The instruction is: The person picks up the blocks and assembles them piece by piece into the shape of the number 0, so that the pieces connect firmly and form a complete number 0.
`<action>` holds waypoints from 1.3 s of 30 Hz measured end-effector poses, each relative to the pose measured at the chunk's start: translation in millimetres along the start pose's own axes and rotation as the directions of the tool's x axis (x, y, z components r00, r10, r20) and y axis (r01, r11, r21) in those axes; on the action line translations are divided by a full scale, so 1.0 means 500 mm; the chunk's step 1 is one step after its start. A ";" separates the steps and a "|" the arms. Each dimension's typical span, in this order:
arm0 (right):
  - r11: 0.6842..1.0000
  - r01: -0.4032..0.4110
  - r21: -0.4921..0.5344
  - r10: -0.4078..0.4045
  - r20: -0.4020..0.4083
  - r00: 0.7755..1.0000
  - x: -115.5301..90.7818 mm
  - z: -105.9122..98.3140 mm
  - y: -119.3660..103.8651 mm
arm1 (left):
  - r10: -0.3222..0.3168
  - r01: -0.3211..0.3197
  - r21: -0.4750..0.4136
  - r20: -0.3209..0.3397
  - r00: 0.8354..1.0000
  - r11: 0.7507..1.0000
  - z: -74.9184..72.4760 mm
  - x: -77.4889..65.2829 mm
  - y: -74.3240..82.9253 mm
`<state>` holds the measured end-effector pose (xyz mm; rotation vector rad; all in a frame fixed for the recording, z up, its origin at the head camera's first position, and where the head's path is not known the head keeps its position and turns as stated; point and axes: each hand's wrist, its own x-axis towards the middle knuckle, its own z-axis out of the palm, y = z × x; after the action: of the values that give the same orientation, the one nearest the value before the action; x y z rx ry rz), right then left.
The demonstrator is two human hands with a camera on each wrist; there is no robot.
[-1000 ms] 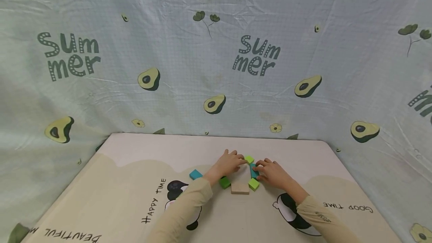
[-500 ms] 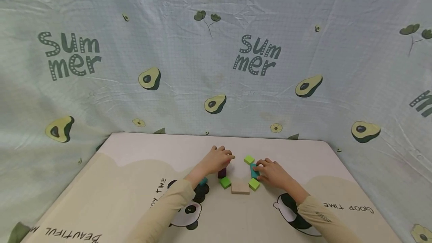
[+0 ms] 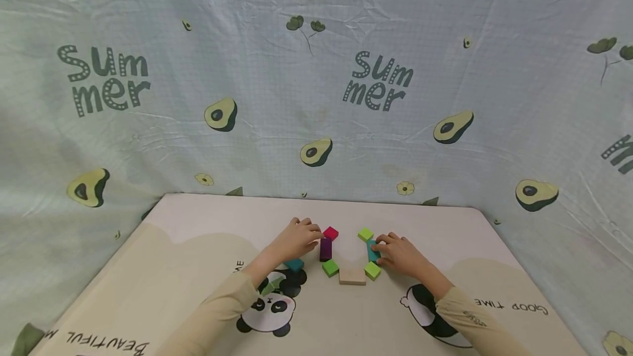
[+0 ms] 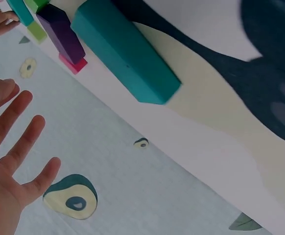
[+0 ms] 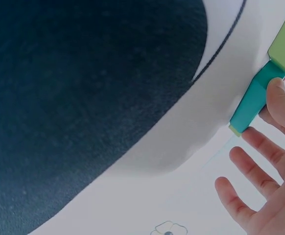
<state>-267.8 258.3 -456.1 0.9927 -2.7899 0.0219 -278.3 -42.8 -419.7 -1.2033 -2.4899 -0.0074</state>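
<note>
My left hand [image 3: 295,239] hovers just left of a purple block [image 3: 325,249], its fingers spread and holding nothing. A red block [image 3: 331,233] sits at the purple one's far end, a green block [image 3: 330,268] at its near end. Below the left hand lies a separate teal block [image 4: 128,54], partly covered by the wrist in the head view. My right hand [image 3: 399,254] rests at the outer side of another teal block [image 5: 256,98], with thumb and fingertips touching it and the other fingers extended. Light green blocks [image 3: 365,234] stand at both of its ends.
A flat beige wooden block [image 3: 352,277] lies between the near green blocks, closing the front of a U shape. The tabletop [image 3: 198,268] has printed pandas and lettering. A patterned cloth [image 3: 267,81] hangs behind its far edge.
My left hand has drawn back leftward from near the far light green block, past the purple and red blocks, uncovering both. The right hand stays at its teal block.
</note>
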 end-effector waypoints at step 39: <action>1.000 -0.005 0.007 0.005 -0.022 1.000 -0.001 0.007 0.000 | 0.084 -0.088 0.109 0.044 0.996 0.990 0.032 -0.148 -0.045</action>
<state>-268.0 258.6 -459.7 0.9817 -2.7744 0.0423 -259.1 -110.4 -455.6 -1.2742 -2.4345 0.1767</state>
